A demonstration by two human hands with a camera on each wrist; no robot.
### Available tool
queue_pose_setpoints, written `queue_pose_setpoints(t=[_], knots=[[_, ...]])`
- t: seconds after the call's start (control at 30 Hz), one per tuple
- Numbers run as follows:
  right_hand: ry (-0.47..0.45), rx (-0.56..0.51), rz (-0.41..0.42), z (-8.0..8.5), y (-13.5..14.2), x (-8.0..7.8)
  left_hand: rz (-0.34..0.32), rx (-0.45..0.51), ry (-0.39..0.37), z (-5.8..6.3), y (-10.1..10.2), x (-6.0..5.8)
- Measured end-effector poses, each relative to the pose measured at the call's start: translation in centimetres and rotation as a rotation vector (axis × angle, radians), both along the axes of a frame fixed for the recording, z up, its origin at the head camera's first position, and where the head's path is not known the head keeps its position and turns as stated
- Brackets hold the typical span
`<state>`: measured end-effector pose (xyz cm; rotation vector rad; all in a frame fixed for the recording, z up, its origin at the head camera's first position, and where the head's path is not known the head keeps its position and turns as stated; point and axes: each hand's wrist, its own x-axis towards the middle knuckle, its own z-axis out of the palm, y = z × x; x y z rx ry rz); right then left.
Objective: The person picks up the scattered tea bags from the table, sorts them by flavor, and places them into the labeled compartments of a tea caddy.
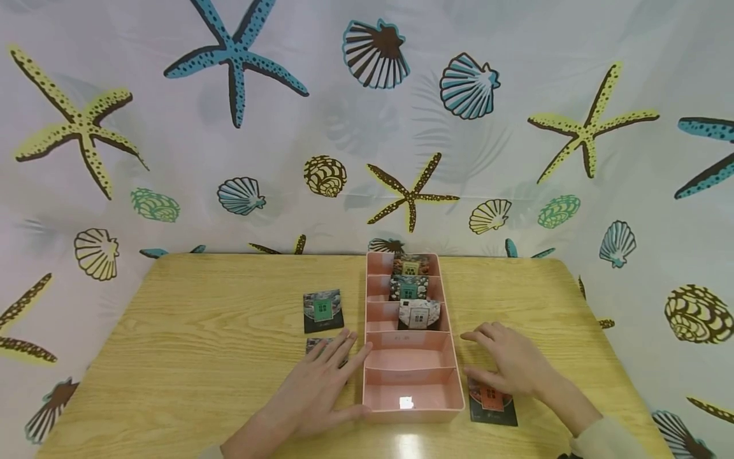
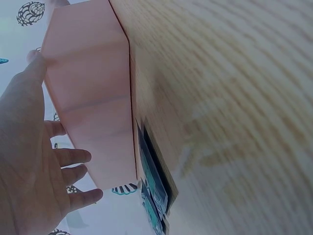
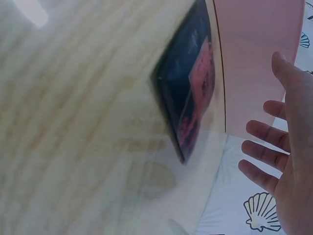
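Note:
A pink divided box point(image 1: 413, 415) stands lengthwise on the table, with one packet in each of its three far compartments: a yellow-labelled packet point(image 1: 410, 265), a green-labelled packet point(image 1: 409, 289) and a white-labelled packet point(image 1: 419, 315). The two near compartments hold nothing. My left hand point(image 1: 312, 389) is spread at the box's left wall, thumb and fingertips at the rim. Beneath its fingers a dark packet point(image 1: 314, 344) is partly hidden. On the right, my right hand point(image 1: 513, 360), fingers loosely extended, hovers over a flat square red-labelled packet point(image 3: 183, 88) beside the box.
Another flat packet with a green label point(image 1: 323, 311) lies left of the box. The wooden table point(image 1: 218, 306) reaches a hanging cloth point(image 1: 287, 140) printed with starfish and shells, which encloses the back and sides.

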<state>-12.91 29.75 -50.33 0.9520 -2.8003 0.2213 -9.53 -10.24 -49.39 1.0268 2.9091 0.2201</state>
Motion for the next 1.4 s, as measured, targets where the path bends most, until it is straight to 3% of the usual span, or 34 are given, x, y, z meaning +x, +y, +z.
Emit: queue_pose_setpoints(t=[0.37, 0.87, 1.4], knots=[[-0.079, 0.016, 0.023, -2.0, 0.8, 1.3, -0.003, 0.002, 0.007, 0.0, -0.1, 0.0], [-0.174, 0.056, -0.071, -2.3, 1.5, 3.1, 0.003, 0.007, -0.002, -0.1, 0.0, -0.1], [-0.167, 0.068, -0.079, -3.1, 1.9, 3.5, 0.001, 0.010, 0.007, -0.2, 0.0, 0.0]])
